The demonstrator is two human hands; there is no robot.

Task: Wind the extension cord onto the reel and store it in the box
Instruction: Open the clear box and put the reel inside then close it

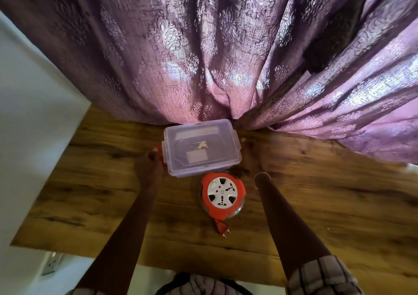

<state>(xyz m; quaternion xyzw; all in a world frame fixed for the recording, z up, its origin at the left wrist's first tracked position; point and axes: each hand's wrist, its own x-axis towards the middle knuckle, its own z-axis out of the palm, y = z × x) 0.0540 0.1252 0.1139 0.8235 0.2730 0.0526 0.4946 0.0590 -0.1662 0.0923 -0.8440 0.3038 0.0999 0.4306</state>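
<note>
- Box — clear plastic, lid on, at the far side of the table, its back edge against the curtain hem. Risk: the hem could be trapped under the lid on closing. The box looks light and could skid if one latch is forced alone.
- Reel — red and white, lying flat just in front of the box, touched by neither hand. The cord appears fully wound. Risk: the fit in the box looks close, and the scraps already inside may stop it sitting flat.
- Left hand: fingers curled on the red latch at the box's left side. Risk: a sudden release could jolt the box back against the reel.
- Right hand: at the box's right side. It is dark against the wood, so whether the fingers are spread or gripping cannot be told.
- Plug: loose on a short tail at the reel's near side. Risk: it may swing on lifting and catch the box rim, or draw cord back out.
</note>
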